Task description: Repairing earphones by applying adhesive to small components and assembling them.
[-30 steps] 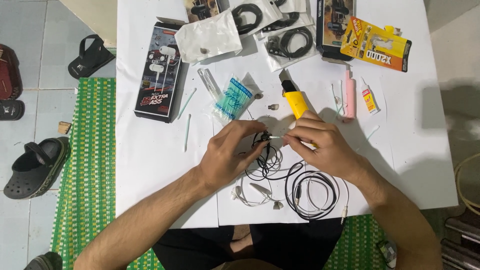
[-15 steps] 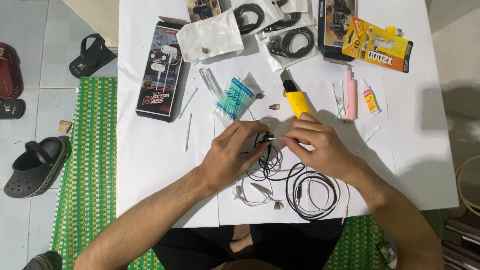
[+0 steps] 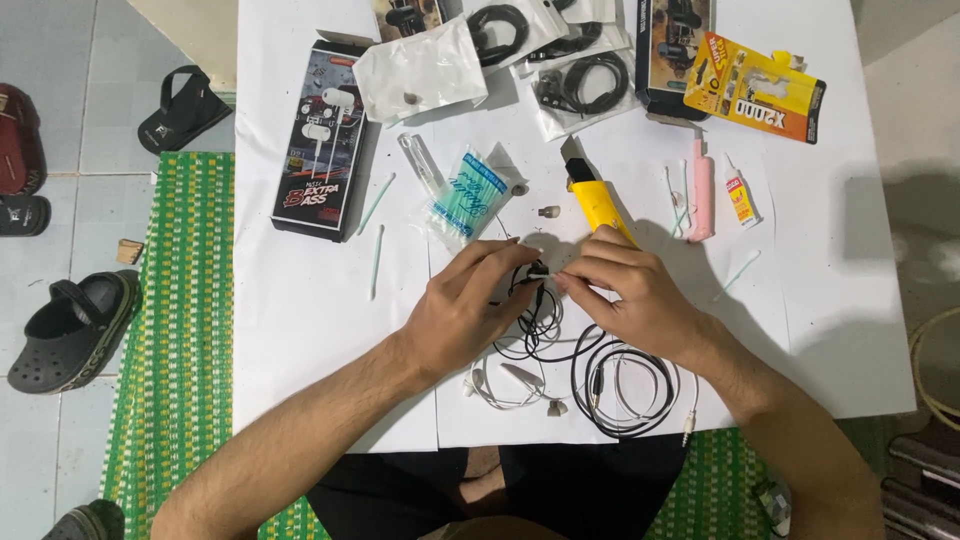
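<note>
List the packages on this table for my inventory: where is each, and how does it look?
Black earphone box: far left, long rectangle, white earbuds pictured.
Yellow blister card: far right, red accents.
Clear cable bags: far centre, black cords inside.
Swab packet: centre, clear, teal.

The bench [image 3: 300, 330] is covered in matt white paper. The black earphone cable [image 3: 540, 322] looks like smooth, slightly glossy rubbery plastic. The yellow cutter [image 3: 598, 207] is made of smooth plastic. Glossy clear film is seen on the cotton-swab packet [image 3: 468, 192]. The green mat [image 3: 165, 330] appears coarsely woven.
</note>
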